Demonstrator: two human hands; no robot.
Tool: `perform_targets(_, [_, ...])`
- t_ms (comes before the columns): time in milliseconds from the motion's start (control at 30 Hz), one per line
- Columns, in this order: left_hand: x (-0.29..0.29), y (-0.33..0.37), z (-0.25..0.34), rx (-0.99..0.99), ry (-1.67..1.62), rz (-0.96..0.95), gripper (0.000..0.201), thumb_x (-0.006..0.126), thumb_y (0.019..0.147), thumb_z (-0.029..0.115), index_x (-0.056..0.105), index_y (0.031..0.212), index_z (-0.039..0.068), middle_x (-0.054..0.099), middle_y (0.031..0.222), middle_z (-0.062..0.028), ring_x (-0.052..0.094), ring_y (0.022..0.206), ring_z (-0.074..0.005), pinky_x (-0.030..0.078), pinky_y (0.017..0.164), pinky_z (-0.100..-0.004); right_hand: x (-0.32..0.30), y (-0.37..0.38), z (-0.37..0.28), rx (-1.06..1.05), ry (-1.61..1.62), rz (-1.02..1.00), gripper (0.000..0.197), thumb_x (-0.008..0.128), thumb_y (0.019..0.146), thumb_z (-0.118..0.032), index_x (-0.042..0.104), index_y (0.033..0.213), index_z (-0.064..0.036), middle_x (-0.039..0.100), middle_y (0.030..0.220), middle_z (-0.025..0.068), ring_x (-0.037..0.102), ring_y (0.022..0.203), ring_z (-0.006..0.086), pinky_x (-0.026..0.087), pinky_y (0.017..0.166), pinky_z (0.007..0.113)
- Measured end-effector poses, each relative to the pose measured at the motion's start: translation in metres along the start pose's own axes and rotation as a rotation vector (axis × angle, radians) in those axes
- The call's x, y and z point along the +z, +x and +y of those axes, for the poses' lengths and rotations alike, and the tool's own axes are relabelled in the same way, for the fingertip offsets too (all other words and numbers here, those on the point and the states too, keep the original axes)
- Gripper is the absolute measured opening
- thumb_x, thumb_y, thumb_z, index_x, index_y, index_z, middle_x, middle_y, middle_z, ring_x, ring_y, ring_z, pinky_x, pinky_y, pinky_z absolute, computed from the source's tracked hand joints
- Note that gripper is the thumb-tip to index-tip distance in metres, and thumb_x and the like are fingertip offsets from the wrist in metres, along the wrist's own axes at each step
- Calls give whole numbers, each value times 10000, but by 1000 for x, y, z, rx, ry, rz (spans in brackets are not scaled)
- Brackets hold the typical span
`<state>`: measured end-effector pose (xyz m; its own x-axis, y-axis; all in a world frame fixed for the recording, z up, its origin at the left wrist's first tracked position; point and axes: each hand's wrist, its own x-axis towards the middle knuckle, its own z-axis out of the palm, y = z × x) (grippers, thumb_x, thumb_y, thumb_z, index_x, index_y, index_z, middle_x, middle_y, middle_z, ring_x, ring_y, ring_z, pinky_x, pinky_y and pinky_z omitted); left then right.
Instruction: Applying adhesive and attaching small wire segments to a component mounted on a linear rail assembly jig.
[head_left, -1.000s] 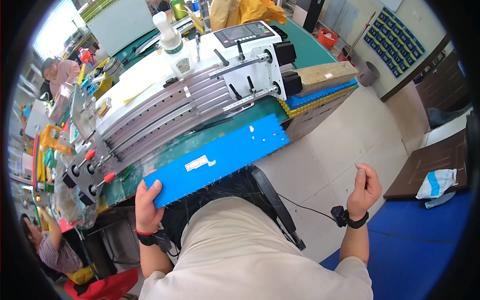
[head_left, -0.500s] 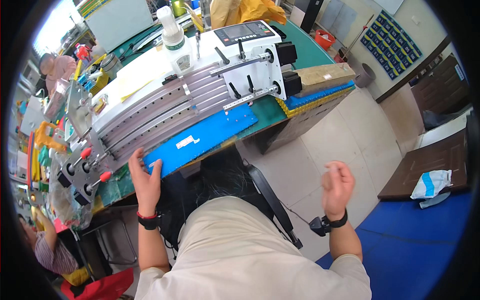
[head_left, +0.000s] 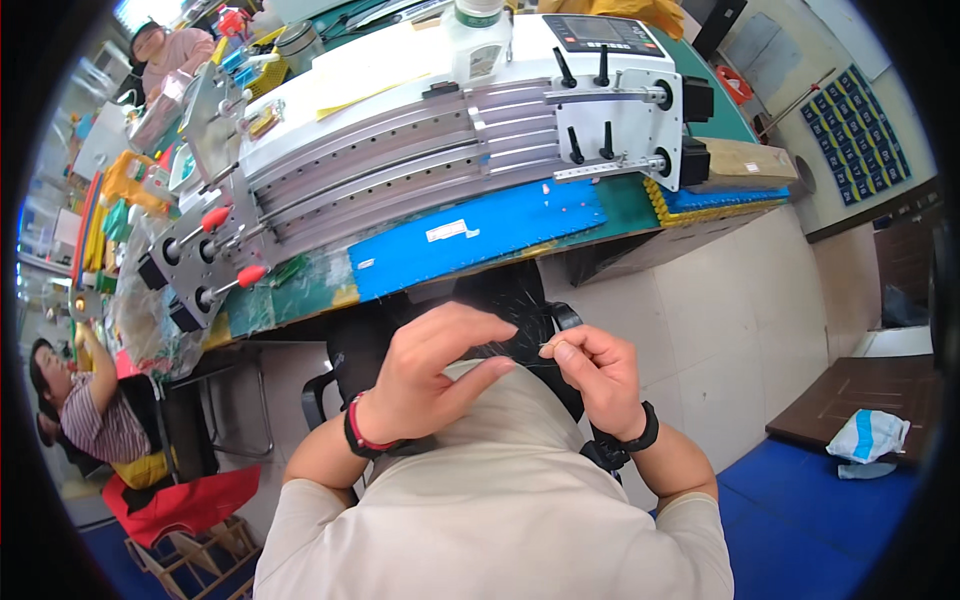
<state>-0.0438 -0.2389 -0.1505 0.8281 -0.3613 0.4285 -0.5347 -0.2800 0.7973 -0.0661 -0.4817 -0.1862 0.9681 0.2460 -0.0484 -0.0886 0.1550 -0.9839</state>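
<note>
My left hand [head_left: 425, 375] hovers over my lap with thumb and fingers apart, empty. Facing it, my right hand [head_left: 602, 380] pinches thumb and forefinger together; whatever sits at the fingertips is too small to make out. Thin pale strands [head_left: 497, 345] show between the two hands, against my dark trousers. Beyond them, a flat blue strip [head_left: 400, 262] with a white label lies along the front edge of the green table, touched by neither hand.
A long metal-railed machine [head_left: 370, 165] with red-tipped knobs and a control panel spans the table. A white bottle [head_left: 478, 50] stands behind its rails. Blue and yellow sheets [head_left: 725, 200] are stacked at the right end. Another person [head_left: 95, 410] sits at the left, near a red cloth [head_left: 180, 505].
My left hand has left the blue strip and come back over my lap. My right hand has moved inward to meet it, fingertips pinched. The view has shifted left.
</note>
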Motion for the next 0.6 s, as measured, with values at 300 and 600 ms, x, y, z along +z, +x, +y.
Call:
perform_targets(300, [9, -7, -22, 2, -63, -49, 178, 828, 865, 17, 741, 1021, 9, 768, 983, -113, 727, 881, -273, 567, 774, -361, 4, 8, 10, 31, -117, -130, 185, 633, 1073, -127, 756, 1076, 11, 728, 877, 0, 578, 783, 34, 483, 708, 243])
perform_targets(600, [10, -15, -22, 31, 68, -180, 128, 780, 863, -13, 687, 936, 34, 701, 872, -85, 674, 766, -280, 512, 669, -370, 6, 5, 5, -259, -524, -88, 123, 778, 907, -38, 760, 1023, -3, 697, 777, 42, 611, 613, 99, 487, 571, 260])
